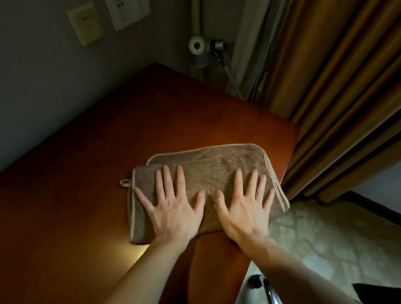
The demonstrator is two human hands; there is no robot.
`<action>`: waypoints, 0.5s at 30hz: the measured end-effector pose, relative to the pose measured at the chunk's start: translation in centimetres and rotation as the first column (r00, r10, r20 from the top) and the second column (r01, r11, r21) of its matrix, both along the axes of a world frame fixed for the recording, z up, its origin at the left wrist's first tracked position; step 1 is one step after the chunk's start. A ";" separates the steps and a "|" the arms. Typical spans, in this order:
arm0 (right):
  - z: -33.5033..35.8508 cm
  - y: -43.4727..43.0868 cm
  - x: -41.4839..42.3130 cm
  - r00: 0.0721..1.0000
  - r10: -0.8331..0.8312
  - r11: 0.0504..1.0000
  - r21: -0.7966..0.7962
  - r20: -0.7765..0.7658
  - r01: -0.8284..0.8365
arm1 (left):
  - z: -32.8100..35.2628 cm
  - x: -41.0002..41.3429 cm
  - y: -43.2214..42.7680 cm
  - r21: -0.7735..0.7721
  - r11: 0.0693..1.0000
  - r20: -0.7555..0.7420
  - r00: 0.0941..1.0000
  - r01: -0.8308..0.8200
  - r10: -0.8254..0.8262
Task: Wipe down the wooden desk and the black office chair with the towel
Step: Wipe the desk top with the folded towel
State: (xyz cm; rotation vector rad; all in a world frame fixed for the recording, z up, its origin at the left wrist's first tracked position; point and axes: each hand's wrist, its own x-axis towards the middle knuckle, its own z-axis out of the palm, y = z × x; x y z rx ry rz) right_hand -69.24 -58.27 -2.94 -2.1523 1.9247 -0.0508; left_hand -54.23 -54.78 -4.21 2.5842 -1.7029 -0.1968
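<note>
A folded brown towel (pixel 211 172) with a pale border lies flat on the reddish wooden desk (pixel 81 191), near the desk's right edge. My left hand (pixel 173 207) presses on the towel's left half, fingers spread and straight. My right hand (pixel 245 206) presses flat on its right half in the same way. A small hanging loop sticks out at the towel's left corner. Part of the black office chair (pixel 386 292) shows at the bottom right, with a chrome armrest tube (pixel 271 293) under my right forearm.
Brown curtains (pixel 349 85) hang just right of the desk. A grey wall with sockets (pixel 128 7) runs behind the desk. A lamp or metal fitting (pixel 197 47) stands in the far corner. Patterned carpet (pixel 323 243) covers the floor on the right.
</note>
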 end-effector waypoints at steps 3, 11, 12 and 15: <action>-0.5 0.7 1.1 0.998 -0.058 0.998 0.022 -0.005 0.058 | 0.2 2.8 0.4 0.078 0.979 0.154 0.967 0.191 -0.201; -2.5 -1.9 2.2 0.995 -0.067 0.995 -0.072 -0.067 0.062 | -0.9 6.8 -0.6 -0.046 0.908 0.057 0.909 0.416 -0.413; -2.4 -2.3 2.2 0.996 -0.051 0.997 -0.066 -0.072 0.046 | -1.0 6.7 -0.8 -0.047 0.915 0.055 0.915 0.401 -0.399; -2.1 -3.9 2.4 0.997 -0.019 0.999 -0.033 -0.080 0.017 | -0.7 6.6 -1.5 -0.043 0.933 0.058 0.933 0.358 -0.355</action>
